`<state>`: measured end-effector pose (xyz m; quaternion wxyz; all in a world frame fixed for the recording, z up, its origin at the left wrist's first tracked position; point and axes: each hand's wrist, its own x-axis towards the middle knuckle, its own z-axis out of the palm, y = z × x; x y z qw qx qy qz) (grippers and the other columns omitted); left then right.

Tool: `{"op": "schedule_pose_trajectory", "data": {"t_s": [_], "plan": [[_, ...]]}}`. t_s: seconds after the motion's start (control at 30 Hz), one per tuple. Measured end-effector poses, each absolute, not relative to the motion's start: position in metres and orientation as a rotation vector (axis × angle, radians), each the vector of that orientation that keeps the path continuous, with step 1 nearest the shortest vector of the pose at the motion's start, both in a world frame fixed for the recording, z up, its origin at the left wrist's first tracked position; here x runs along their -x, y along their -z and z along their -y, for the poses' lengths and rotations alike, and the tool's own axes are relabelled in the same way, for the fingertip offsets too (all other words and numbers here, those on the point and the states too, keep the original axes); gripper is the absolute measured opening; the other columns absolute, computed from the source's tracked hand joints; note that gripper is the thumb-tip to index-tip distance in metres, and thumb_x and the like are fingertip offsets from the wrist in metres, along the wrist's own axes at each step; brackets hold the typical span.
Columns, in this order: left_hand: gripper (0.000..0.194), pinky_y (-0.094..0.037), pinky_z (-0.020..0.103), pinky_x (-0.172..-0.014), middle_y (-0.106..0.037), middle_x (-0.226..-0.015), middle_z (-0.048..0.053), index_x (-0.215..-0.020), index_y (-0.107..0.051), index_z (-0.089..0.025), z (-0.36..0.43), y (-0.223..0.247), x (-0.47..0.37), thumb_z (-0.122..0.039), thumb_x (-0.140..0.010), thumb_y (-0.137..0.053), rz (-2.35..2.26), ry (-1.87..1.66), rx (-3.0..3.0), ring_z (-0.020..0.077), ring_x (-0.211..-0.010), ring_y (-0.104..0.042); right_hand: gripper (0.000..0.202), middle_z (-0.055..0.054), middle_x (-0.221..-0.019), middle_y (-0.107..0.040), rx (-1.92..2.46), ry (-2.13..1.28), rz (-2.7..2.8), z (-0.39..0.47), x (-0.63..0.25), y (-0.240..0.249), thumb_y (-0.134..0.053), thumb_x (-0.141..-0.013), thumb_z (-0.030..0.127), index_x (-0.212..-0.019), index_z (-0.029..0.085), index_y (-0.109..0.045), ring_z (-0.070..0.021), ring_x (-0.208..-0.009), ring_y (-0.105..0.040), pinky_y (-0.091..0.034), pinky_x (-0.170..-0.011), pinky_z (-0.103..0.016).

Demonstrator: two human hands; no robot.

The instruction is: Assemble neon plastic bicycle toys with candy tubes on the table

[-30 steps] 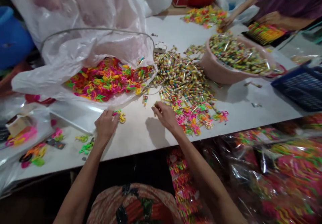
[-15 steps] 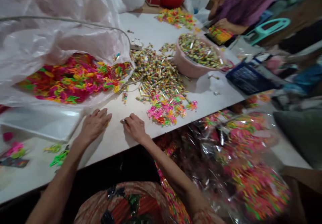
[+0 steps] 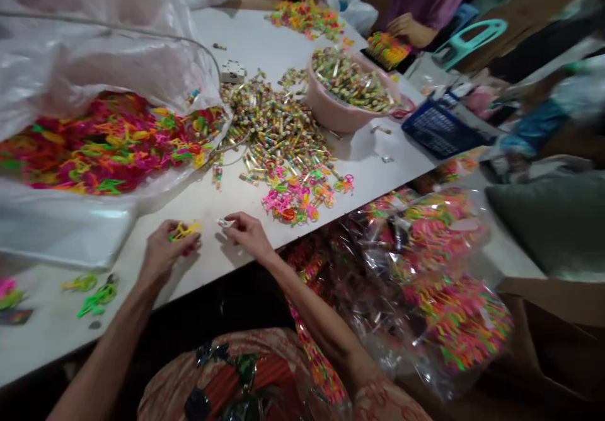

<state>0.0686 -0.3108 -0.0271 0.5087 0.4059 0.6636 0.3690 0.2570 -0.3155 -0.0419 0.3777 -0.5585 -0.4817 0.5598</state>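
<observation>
My left hand is closed round a few yellow and green plastic pieces, just over the white table. To its right, my right hand pinches a small patterned tube between thumb and fingers. A heap of similar tubes lies beyond my hands, with pink, green and orange plastic pieces at its near edge. Left of the heap, an open white bag holds many bright plastic pieces.
A pink basin full of tubes stands behind the heap, near a blue basket. Clear film bags lie at left. Filled bags sit below the table at right. Across the table, a person's hand touches colourful pieces.
My left hand has turned, and the yellow and green pieces now show in it. My right hand has lifted slightly, showing the tube. The whole view has shifted, moving the scene left and up.
</observation>
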Motion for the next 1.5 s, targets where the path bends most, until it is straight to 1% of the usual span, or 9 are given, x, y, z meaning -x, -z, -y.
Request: {"op": "schedule_pose_trajectory", "data": {"t_s": [0.07, 0.17, 0.33, 0.6, 0.7, 0.83, 0.97, 1.17, 1.5], "plan": [[0.052, -0.045, 0.023, -0.053, -0.066, -0.068, 0.0, -0.087, -0.061, -0.016, 0.316, 0.023, -0.089, -0.042, -0.049, -0.083, -1.376, -1.008, -0.688, 0.0119, -0.054, -0.058, 0.025, 0.006, -0.059, -0.057, 1.278, -1.6, 1.013, 0.317, -0.26, 0.039, -0.07, -0.071, 0.039, -0.085, 0.019, -0.065, -0.0075, -0.046, -0.046, -0.037, -0.049, -0.022], [0.039, -0.048, 0.019, -0.054, -0.069, -0.073, 0.002, -0.084, -0.064, -0.013, 0.32, 0.021, -0.106, -0.03, -0.055, -0.083, -1.114, -1.06, -0.408, 0.0101, -0.059, -0.062, 0.026, 0.004, -0.058, -0.06, 1.181, -1.668, 0.865, 0.319, -0.262, 0.032, -0.073, -0.065, 0.041, -0.077, 0.018, -0.068, -0.0059, -0.044, -0.046, -0.035, -0.047, -0.021], [0.023, -0.051, 0.017, -0.056, -0.071, -0.078, 0.002, -0.082, -0.069, -0.013, 0.323, 0.021, -0.115, -0.017, -0.062, -0.08, -1.068, -1.182, -0.225, 0.0092, -0.065, -0.064, 0.028, 0.004, -0.057, -0.063, 1.155, -1.712, 0.76, 0.321, -0.258, 0.027, -0.078, -0.06, 0.041, -0.074, 0.018, -0.071, -0.0062, -0.044, -0.048, -0.039, -0.047, -0.021], [0.031, -0.054, 0.021, -0.054, -0.072, -0.071, 0.006, -0.078, -0.071, -0.009, 0.33, 0.019, -0.115, -0.022, -0.054, -0.086, -1.132, -1.05, -0.227, 0.0122, -0.06, -0.065, 0.03, 0.004, -0.057, -0.065, 1.161, -1.728, 0.729, 0.321, -0.268, 0.03, -0.082, -0.055, 0.04, -0.072, 0.017, -0.07, -0.0072, -0.045, -0.053, -0.044, -0.05, -0.021], [0.031, -0.055, 0.019, -0.055, -0.071, -0.07, 0.003, -0.076, -0.071, -0.011, 0.332, 0.019, -0.115, -0.02, -0.051, -0.087, -1.141, -1.118, -0.181, 0.0098, -0.058, -0.063, 0.028, 0.003, -0.059, -0.065, 1.165, -1.725, 0.753, 0.322, -0.27, 0.031, -0.082, -0.056, 0.037, -0.073, 0.018, -0.07, -0.0074, -0.047, -0.055, -0.045, -0.052, -0.022], [0.028, -0.052, 0.016, -0.052, -0.069, -0.066, 0.0, -0.073, -0.071, -0.012, 0.333, 0.021, -0.118, -0.022, -0.053, -0.087, -1.147, -1.199, -0.174, 0.0075, -0.055, -0.061, 0.029, 0.003, -0.059, -0.066, 1.17, -1.756, 0.749, 0.325, -0.27, 0.032, -0.083, -0.056, 0.038, -0.072, 0.017, -0.07, -0.0075, -0.046, -0.054, -0.045, -0.051, -0.022], [0.028, -0.051, 0.019, -0.05, -0.07, -0.068, 0.003, -0.074, -0.071, -0.012, 0.334, 0.024, -0.122, -0.023, -0.053, -0.087, -1.137, -1.165, -0.193, 0.0096, -0.055, -0.062, 0.033, 0.002, -0.058, -0.067, 1.144, -1.81, 0.701, 0.325, -0.269, 0.032, -0.084, -0.053, 0.04, -0.071, 0.017, -0.07, -0.0081, -0.045, -0.055, -0.045, -0.05, -0.023], [0.024, -0.051, 0.019, -0.05, -0.067, -0.063, 0.0, -0.07, -0.068, -0.012, 0.335, 0.024, -0.127, -0.025, -0.058, -0.085, -1.142, -1.233, -0.12, 0.0081, -0.052, -0.059, 0.031, 0.002, -0.059, -0.068, 1.134, -1.803, 0.72, 0.323, -0.269, 0.03, -0.085, -0.052, 0.036, -0.072, 0.017, -0.071, -0.0085, -0.047, -0.058, -0.048, -0.053, -0.023], [0.032, -0.044, 0.017, -0.049, -0.065, -0.06, -0.001, -0.065, -0.065, -0.012, 0.337, 0.024, -0.142, -0.038, -0.059, -0.084, -1.177, -1.307, -0.204, 0.0063, -0.051, -0.057, 0.034, 0.001, -0.058, -0.069, 1.124, -1.851, 0.614, 0.325, -0.267, 0.031, -0.087, -0.048, 0.035, -0.071, 0.016, -0.071, -0.0097, -0.048, -0.06, -0.049, -0.053, -0.023]]}}
